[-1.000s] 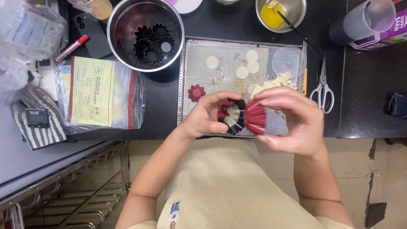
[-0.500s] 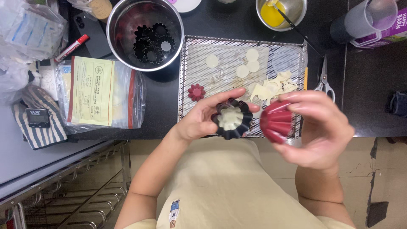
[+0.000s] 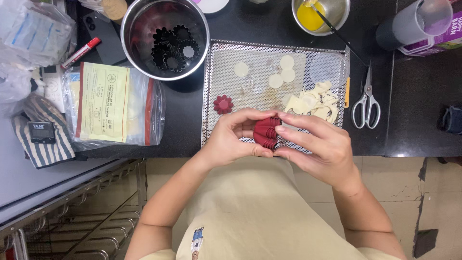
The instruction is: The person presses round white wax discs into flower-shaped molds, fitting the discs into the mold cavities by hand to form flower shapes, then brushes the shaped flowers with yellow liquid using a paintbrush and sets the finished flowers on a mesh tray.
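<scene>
While the red fluted moulds (image 3: 266, 133) were clamped by left hand (image 3: 236, 139) and right hand (image 3: 320, 147) just below the perforated tray (image 3: 216, 67), even pressure was judged best.

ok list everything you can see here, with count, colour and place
fluted mould: one, red, held between both hands
small fluted mould: one, red, on tray's left part
perforated tray: one, silver, centre of black counter
dough rounds: several, pale, on tray
dough scraps: a heap, pale, tray's right part
clear lid: one, tray's far right corner
steel bowl: one, left of tray, holding black fluted moulds
small bowl: one, steel, yellow liquid, top centre
scissors: one pair, grey, right of tray
zip bag: one, clear, left
marker: one, red and white, top left
striped cloth: one, far left
left hand: on the mould
right hand: on the mould
</scene>
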Tool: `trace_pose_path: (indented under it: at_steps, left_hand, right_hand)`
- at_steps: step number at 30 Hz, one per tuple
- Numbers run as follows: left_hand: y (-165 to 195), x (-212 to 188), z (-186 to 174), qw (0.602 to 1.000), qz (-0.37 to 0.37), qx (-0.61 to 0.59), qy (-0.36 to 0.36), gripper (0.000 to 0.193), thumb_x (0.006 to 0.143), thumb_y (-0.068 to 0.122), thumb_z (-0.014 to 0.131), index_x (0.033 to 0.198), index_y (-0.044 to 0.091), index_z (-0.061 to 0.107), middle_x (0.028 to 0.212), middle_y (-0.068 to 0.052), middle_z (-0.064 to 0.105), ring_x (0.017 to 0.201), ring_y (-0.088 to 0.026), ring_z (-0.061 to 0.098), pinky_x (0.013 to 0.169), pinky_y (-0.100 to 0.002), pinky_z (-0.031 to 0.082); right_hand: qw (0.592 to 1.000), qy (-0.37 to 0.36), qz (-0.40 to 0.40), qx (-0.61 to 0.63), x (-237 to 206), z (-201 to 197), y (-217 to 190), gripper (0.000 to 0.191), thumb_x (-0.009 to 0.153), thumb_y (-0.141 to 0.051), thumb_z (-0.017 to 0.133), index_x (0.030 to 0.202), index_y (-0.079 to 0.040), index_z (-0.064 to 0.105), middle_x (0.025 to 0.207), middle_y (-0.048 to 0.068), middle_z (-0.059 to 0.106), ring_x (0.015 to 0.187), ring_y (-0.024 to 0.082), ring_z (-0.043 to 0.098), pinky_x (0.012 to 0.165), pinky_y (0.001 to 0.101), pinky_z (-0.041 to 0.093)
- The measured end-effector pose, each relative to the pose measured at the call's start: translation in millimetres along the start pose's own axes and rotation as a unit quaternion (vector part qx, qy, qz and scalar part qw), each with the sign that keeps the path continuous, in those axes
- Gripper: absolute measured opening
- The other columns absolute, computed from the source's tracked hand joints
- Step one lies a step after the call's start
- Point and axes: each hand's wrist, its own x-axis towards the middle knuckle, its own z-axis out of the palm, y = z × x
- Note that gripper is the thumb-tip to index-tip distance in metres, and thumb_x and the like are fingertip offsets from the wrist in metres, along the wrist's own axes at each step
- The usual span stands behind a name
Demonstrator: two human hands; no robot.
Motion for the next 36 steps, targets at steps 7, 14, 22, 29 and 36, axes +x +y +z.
trace_pose_path:
  at_steps: [7, 14, 22, 29, 36]
  left_hand:
    - [-74, -4, -17, 0.987, -0.083, -0.141, 0.003, 0.062, 0.081, -0.001, 0.085, 0.134, 0.004, 0.053, 0.123, -0.013, 0.067, 0.112, -0.018, 0.068, 0.097, -0.036, 0.059]
    - [-99, 43, -62, 0.991, -0.076, -0.095, 0.061, 0.053, 0.084, 0.004, 0.080, 0.131, 0.006, 0.053, 0.117, -0.009, 0.067, 0.109, -0.018, 0.067, 0.093, -0.036, 0.060]
    - [-66, 115, -117, 0.711, -0.132, 0.677, 0.136, 0.048, 0.074, 0.012, 0.085, 0.115, 0.008, 0.060, 0.110, -0.021, 0.065, 0.097, -0.039, 0.069, 0.079, -0.046, 0.059]
    - [-60, 115, -112, 0.727, -0.128, 0.661, 0.137, 0.067, 0.074, 0.021, 0.085, 0.131, 0.006, 0.055, 0.130, -0.026, 0.052, 0.101, -0.042, 0.066, 0.084, -0.045, 0.056]
    - [-68, 37, -107, 0.813, 0.036, 0.524, 0.252, 0.038, 0.093, 0.007, 0.069, 0.131, 0.003, 0.063, 0.124, -0.018, 0.067, 0.105, -0.036, 0.069, 0.090, -0.041, 0.056]
  right_hand:
    - [0.996, -0.048, 0.080, 0.019, -22, 34, 24, 0.057, 0.068, -0.021, 0.090, 0.119, -0.004, 0.072, 0.125, 0.013, 0.069, 0.108, 0.029, 0.072, 0.090, 0.0368, 0.059]
    - [0.959, 0.025, 0.234, 0.157, -38, 81, 73, 0.073, 0.074, -0.019, 0.086, 0.137, 0.001, 0.054, 0.141, 0.016, 0.052, 0.113, 0.022, 0.066, 0.099, 0.0337, 0.054]
    - [0.954, -0.065, 0.287, 0.049, -61, 115, 106, 0.045, 0.085, -0.018, 0.079, 0.126, -0.004, 0.066, 0.121, 0.012, 0.068, 0.100, 0.026, 0.071, 0.090, 0.0374, 0.057]
    - [0.978, -0.141, 0.155, 0.003, 1, 201, 112, 0.068, 0.065, -0.015, 0.081, 0.129, -0.003, 0.061, 0.125, 0.017, 0.056, 0.114, 0.037, 0.056, 0.089, 0.0451, 0.053]
    - [0.952, -0.247, 0.135, -0.119, 43, 237, 107, 0.052, 0.069, -0.013, 0.080, 0.116, 0.002, 0.063, 0.124, 0.022, 0.055, 0.102, 0.039, 0.057, 0.080, 0.0451, 0.057]
